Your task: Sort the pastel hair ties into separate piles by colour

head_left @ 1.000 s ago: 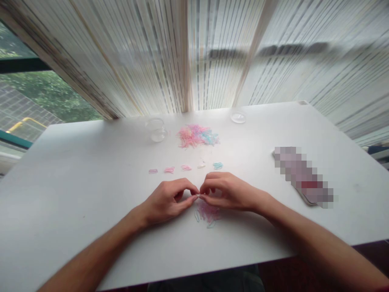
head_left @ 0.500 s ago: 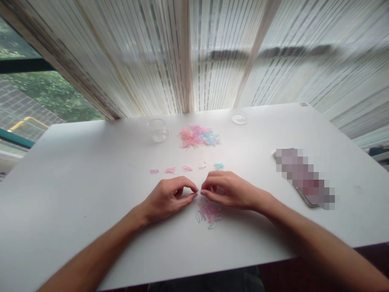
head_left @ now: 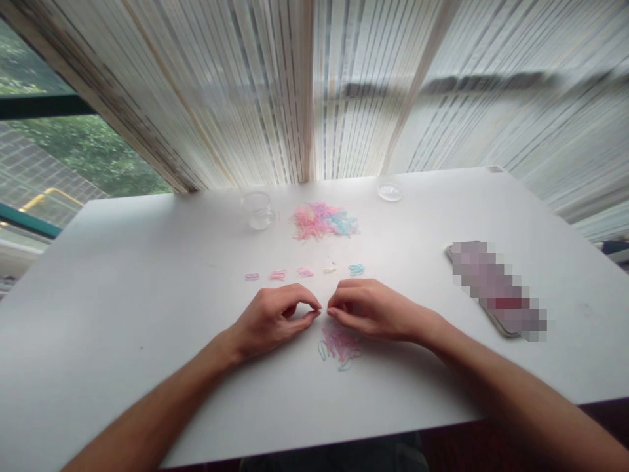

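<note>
My left hand (head_left: 281,316) and my right hand (head_left: 376,309) meet fingertip to fingertip over the white table, each closed in a pinch. Whatever lies between the fingertips is too small to make out. Just below them is a loose pile of pink-purple rubber bands (head_left: 340,346) with a few bluish ones at its edge. Beyond my hands runs a row of small groups: purple bands (head_left: 252,276), pink bands (head_left: 278,275), more pink bands (head_left: 305,272), whitish bands (head_left: 329,270) and blue bands (head_left: 356,269).
A larger mixed heap of pastel bands (head_left: 324,220) lies farther back on the white table (head_left: 122,275). To its left stands a clear round container (head_left: 259,213), to its right a clear lid (head_left: 390,191). A blurred-out phone-shaped object (head_left: 496,288) rests at the right. Curtains (head_left: 255,85) hang behind.
Both hands keep their pinch, the fingertips nearly in the same place. The whole view has shifted very slightly; nothing on the table has visibly moved.
</note>
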A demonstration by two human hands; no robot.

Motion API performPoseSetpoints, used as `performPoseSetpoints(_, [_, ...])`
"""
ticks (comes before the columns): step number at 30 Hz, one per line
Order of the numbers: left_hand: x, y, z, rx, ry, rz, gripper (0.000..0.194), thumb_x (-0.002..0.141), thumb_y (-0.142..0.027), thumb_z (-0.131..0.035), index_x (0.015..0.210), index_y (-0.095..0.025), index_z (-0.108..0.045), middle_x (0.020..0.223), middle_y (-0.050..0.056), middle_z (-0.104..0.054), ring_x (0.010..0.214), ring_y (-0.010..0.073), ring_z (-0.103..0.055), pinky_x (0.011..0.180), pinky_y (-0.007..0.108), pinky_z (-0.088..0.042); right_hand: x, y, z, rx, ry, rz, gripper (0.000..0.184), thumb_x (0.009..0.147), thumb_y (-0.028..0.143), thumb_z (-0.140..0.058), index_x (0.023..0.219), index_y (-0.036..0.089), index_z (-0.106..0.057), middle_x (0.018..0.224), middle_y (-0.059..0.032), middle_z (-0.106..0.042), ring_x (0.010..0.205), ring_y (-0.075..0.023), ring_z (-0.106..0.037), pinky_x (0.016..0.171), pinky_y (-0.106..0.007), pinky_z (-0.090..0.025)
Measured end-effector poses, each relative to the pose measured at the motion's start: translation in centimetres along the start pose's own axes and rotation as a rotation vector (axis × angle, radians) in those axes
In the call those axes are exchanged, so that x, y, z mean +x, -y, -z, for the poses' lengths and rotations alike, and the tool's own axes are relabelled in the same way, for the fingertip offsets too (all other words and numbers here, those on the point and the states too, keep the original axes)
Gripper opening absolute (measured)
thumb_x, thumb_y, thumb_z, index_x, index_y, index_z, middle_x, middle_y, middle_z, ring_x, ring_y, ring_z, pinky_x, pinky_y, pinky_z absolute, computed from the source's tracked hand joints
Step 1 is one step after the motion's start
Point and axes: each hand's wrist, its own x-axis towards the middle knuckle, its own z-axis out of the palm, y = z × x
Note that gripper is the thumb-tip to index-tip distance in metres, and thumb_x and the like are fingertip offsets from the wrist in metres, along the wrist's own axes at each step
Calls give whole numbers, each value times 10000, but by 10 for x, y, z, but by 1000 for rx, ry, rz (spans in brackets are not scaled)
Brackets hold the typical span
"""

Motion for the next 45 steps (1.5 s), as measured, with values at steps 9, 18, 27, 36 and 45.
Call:
performPoseSetpoints(9, [2,-4,1,98,6,-94,151,870,-74,-661,965,-186,-695,885,-2,-730,586,64,-521,549,196,-398,1,4,0,0,12,-40,217,978,320,-607,930,157,-742,794,-33,-658,692,-130,-584,672,-244,-432])
performPoseSetpoints(18, [6,-9,2,145,-46,-177,146,877,-68,-638,937,-192,-687,868,1,-749,646,83,-630,591,188,-476,2,8,-3,53,37,-24,232,975,331,-609,927,155,-753,783,-43,-688,681,-137,-600,673,-247,-450])
performPoseSetpoints(27, [6,-10,2,155,-55,-193,159,875,-60,-641,958,-187,-688,887,8,-752,660,86,-631,596,191,-489,1,2,-4,13,10,-4,145,943,199,-598,953,159,-737,817,-45,-685,700,-142,-595,674,-251,-447])
performPoseSetpoints(36, [5,-8,2,125,-76,-162,131,878,-76,-640,954,-171,-690,873,23,-740,600,69,-553,507,187,-420,1,-3,-1,17,-40,-20,127,951,213,-609,965,172,-728,820,-32,-674,694,-126,-583,655,-235,-444])
performPoseSetpoints(45, [4,-5,3,147,-61,-124,116,892,-124,-647,992,-164,-690,927,49,-722,549,61,-468,493,192,-427,-8,-13,37,-116,-178,-132,152,964,258,-591,906,188,-714,811,-29,-687,674,-126,-589,657,-249,-475])
